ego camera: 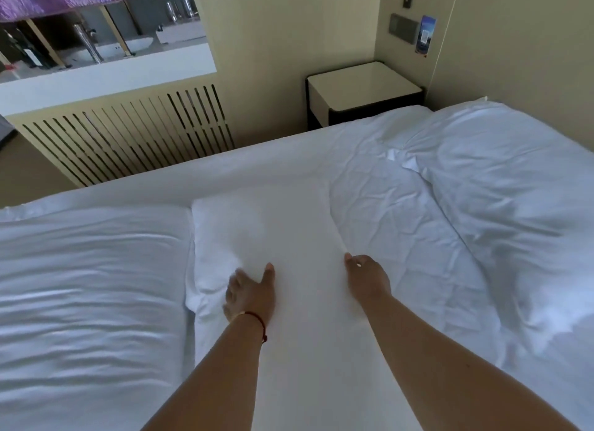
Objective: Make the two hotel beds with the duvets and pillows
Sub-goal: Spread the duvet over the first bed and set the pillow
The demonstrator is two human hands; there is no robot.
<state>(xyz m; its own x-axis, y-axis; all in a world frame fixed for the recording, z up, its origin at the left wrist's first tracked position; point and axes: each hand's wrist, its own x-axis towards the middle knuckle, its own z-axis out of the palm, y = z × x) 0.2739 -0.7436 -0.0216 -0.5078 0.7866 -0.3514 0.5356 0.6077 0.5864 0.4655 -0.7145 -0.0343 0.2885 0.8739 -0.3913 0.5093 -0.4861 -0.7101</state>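
Fingers [236, 281] of the left hand [250, 294] are spread and lie flat on a white pillow [289, 254] that rests across the middle of the bed [257, 160], with the thumb pointing forward; this part is blurred, so the finer position of each finger I cannot tell. A thin red string [257, 319] goes around the left wrist. The right hand [366, 278] is curled, and its thumb and fingers pinch the right edge of the same pillow, where the fabric rises in a small ridge. On the left side of the pillow, touching it, lies a white duvet [90, 286] with soft long folds, reaching to the left edge of the bed. On the right side, another part of the white bedding [501, 199] is more wrinkled and thick, and it covers the right part of the bed up to the far right corner. Beyond the far edge of the bed stands a nightstand [363, 90] with a pale top, just beside the wall. Further left there is a slatted radiator cover [128, 132] under a window [103, 22].
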